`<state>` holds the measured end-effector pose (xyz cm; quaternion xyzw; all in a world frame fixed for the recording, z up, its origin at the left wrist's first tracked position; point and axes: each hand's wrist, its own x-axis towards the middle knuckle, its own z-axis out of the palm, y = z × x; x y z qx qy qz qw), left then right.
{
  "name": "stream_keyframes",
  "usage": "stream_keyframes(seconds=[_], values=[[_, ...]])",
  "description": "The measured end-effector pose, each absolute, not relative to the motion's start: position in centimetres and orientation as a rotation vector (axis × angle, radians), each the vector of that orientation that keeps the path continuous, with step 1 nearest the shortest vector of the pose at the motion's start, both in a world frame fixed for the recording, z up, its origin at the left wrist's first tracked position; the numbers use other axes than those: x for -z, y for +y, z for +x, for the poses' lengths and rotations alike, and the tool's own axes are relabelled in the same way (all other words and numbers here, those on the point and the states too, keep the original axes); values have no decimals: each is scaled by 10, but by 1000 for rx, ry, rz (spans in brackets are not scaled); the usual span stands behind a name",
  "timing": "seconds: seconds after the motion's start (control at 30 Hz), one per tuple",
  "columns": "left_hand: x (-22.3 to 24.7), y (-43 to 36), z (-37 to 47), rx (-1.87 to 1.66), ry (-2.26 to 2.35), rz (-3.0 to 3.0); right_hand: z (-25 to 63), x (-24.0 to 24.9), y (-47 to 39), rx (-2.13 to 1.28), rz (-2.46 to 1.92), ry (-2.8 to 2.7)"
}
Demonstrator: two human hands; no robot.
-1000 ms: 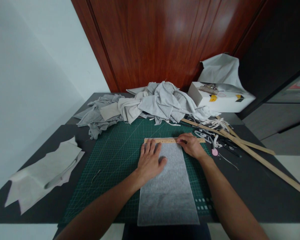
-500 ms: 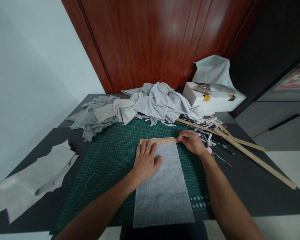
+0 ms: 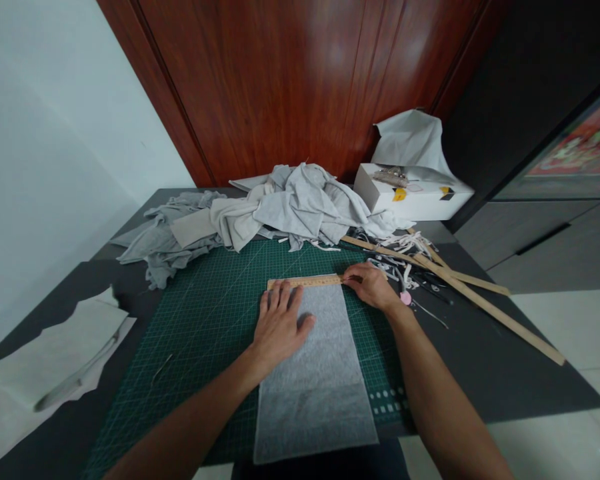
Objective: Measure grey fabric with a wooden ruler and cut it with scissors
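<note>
A strip of grey fabric [image 3: 313, 380] lies lengthwise on the green cutting mat [image 3: 205, 313], its near end reaching past the mat's front edge. Across its far end rests a short wooden ruler [image 3: 316, 281]. My left hand [image 3: 281, 325] lies flat and open, fingertips touching the ruler's left part and palm over the fabric. With the fingers pinched together, my right hand [image 3: 373, 285] grips the right end of the ruler. The right fingertips partly hide that end.
Crumpled grey cloth [image 3: 300, 207] is heaped along the back. A white box [image 3: 415, 197] stands at the back right. Long wooden strips [image 3: 495, 313] and tangled cords [image 3: 405, 273] lie to the right. Folded pale fabric [image 3: 65, 353] lies at left.
The whole view has shifted, so everything appears slightly further left. Both hands keep the same place on the ruler and fabric.
</note>
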<state>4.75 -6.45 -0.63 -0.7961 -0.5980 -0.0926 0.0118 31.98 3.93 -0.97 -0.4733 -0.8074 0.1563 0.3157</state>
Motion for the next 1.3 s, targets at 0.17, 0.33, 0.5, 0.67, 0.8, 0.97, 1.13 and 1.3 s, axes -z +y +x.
stream_keyframes(seconds=[0.17, 0.33, 0.5, 0.67, 0.8, 0.97, 1.13, 1.3], values=[[6, -65, 48, 261, -1877, -2483, 319, 9, 39, -401, -1219, -2134], [8, -65, 48, 273, -1890, -2482, 320, 12, 39, -402, -1204, -2134], [6, -66, 48, 286, -1894, -2489, 321, 14, 41, -395, -1181, -2139], [5, -66, 48, 288, -1901, -2495, 319, 13, 40, -360, -1163, -2134], [6, -66, 48, 292, -1903, -2496, 319, 12, 40, -359, -1165, -2143], [5, -66, 48, 298, -1901, -2496, 320, 13, 39, -367, -1184, -2135], [7, -66, 48, 356, -1892, -2494, 319, 13, 38, -369, -1194, -2137], [8, -68, 48, 377, -1891, -2501, 320, 12, 37, -371, -1210, -2152]])
